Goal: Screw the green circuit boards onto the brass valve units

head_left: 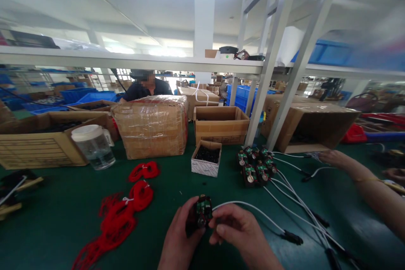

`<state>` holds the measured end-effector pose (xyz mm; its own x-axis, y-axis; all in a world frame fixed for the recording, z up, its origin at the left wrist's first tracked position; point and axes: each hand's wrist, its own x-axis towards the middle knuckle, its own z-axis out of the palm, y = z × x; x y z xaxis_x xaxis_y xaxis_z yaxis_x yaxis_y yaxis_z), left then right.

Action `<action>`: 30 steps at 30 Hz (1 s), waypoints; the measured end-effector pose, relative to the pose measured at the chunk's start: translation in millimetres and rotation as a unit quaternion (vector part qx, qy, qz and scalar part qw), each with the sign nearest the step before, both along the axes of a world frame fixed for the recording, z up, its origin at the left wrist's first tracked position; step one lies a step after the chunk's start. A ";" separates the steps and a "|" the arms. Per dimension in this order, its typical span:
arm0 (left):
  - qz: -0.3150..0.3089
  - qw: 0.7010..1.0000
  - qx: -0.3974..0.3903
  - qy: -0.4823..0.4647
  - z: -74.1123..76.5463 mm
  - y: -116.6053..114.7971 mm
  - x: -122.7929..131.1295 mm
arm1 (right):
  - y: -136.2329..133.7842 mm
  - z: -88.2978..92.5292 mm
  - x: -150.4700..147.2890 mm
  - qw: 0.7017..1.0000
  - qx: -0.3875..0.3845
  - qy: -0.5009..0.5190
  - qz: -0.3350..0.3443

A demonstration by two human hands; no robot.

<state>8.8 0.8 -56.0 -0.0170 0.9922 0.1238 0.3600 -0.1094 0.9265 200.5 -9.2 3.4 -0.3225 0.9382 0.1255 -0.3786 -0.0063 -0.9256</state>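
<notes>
My left hand (182,236) is wrapped round a small black housing with a green circuit board (204,207) on top. A white cable (249,205) runs from its right side to a black connector (292,237) on the table. Close against that side is my right hand (236,230), thumb and fingers pinched together below the cable; whatever lies between them is hidden. To the upper right stands a cluster of similar circuit-board units (256,166), their white cables trailing toward the lower right. Bundles of red wire (118,219) lie left of my hands.
On the green table (171,185) stand a small box of black parts (207,158), a lidded plastic jar (95,147) and cardboard boxes (152,128). A co-worker's hand (335,158) reaches in from the right. Metal shelf posts (268,71) rise behind the units; another person sits opposite.
</notes>
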 end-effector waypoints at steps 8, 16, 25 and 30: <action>-0.001 1.000 -0.006 0.004 1.6 0.5 -1.1 | 0.3 -9.0 0.7 0.999 -0.001 -0.029 -0.019; 0.001 1.000 -0.026 -0.009 9.4 0.0 1.5 | 1.9 -6.6 2.0 0.975 0.076 -0.200 -0.055; -0.001 1.000 -0.026 0.002 8.3 -0.1 1.0 | 2.9 -5.3 0.5 0.966 0.090 -0.237 -0.055; -0.008 1.000 -0.022 -0.006 5.8 -0.3 -0.2 | 2.3 -2.4 0.2 0.964 0.090 -0.243 -0.065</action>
<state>8.5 0.5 -50.2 -0.0027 0.9968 0.0804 0.3479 -0.0744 0.9346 200.7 -6.9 1.0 -0.2654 0.9517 0.1545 0.1136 0.1900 -0.9752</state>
